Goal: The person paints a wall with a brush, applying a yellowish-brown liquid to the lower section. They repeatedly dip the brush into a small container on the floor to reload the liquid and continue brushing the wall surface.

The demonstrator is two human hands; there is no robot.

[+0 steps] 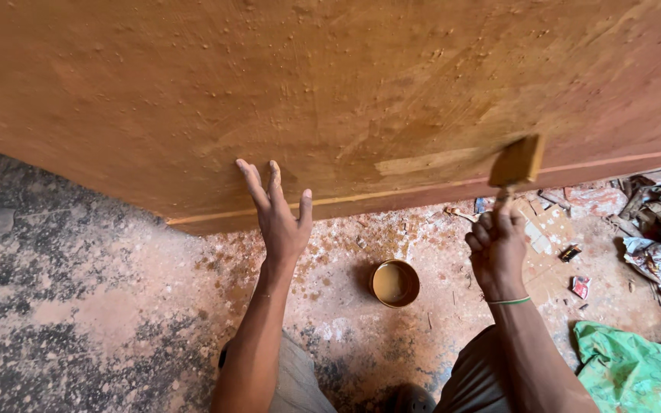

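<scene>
A large orange-brown coated board [330,92] leans upright and fills the upper view. My left hand [278,210] is flat against its lower part, fingers spread, holding nothing. My right hand [496,248] grips the handle of a wide paintbrush [516,162], whose bristles touch the board near its lower edge, beside a lighter wet streak. On the floor between my arms sits a small round tin [395,283] of tan liquid.
The concrete floor [78,306] is stained reddish and grey. Scrap paper, wrappers and debris [652,229] lie at the right, with a green plastic bag [629,371] at the bottom right. My knees show at the bottom edge.
</scene>
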